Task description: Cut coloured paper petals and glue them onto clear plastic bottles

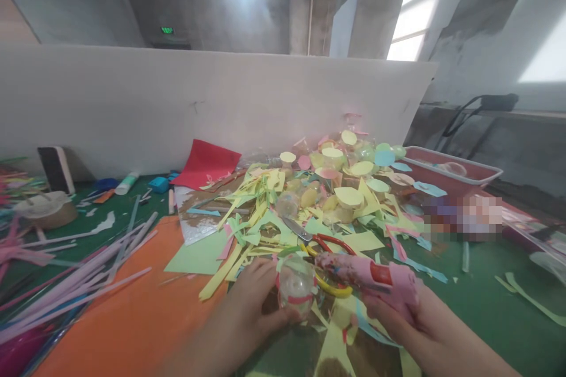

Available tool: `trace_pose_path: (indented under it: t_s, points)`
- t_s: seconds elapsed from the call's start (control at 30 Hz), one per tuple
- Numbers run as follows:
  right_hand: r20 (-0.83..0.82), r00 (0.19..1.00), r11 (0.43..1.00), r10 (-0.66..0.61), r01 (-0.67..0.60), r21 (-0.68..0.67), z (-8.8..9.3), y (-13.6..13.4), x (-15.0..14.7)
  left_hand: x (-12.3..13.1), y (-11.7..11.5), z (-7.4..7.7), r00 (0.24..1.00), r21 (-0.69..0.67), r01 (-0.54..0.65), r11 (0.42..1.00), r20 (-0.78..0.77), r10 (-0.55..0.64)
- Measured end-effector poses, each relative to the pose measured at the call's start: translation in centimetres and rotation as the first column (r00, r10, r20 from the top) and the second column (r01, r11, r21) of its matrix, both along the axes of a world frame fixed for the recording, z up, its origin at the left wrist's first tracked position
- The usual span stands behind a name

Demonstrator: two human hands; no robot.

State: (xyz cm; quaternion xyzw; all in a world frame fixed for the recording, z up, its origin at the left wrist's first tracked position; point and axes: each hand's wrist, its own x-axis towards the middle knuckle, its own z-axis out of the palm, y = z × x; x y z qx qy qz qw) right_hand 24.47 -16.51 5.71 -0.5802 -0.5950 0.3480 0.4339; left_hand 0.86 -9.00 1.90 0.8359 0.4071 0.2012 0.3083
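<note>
My left hand [252, 300] is closed around a small transparent plastic cup-like piece [297, 290] with red strips on it and green at its top. In my right hand [413, 321] is a pink hot glue gun [375, 280], its stained nozzle end pointing left, close to the plastic piece. Just beyond both hands lie scissors with red handles [338, 244] and a tool with yellow handles [333, 290], partly hidden by the glue gun. Yellow and green paper scraps [267, 230] surround them.
Behind the scraps rises a pile of transparent cups with paper discs [349, 196]. A red tray [455, 174] stands back right, and a white partition [198, 106] closes off the back. Straws [97, 271] and orange paper [128, 312] lie on the left, with red paper [206, 164] farther back.
</note>
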Motion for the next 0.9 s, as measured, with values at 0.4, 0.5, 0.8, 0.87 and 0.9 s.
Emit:
trace_pose_path:
  t_s: [0.4,0.5,0.8,0.87,0.9]
  points:
    - [0.099,0.994,0.997,0.039,-0.032,-0.068,-0.3,0.1,0.7,0.2,-0.4,0.7,0.997,-0.104,-0.049,0.993,0.060,0.055]
    - [0.108,0.992,0.996,0.058,-0.050,-0.079,-0.3,0.1,0.7,0.4,-0.6,0.6,0.980,-0.217,-0.081,0.973,0.160,0.117]
    - [0.072,0.995,0.997,0.070,-0.068,-0.025,-0.4,0.1,0.9,1.3,-0.1,-0.1,0.945,-0.211,-0.144,0.967,0.259,0.197]
    - [0.067,0.995,0.997,0.072,-0.070,-0.037,-0.6,0.2,1.1,1.4,0.1,0.2,0.953,-0.158,-0.130,0.979,0.253,0.167]
    - [0.065,0.994,0.995,0.086,-0.083,-0.055,-0.7,0.2,1.1,1.4,0.2,0.3,0.956,-0.137,-0.116,0.984,0.253,0.148]
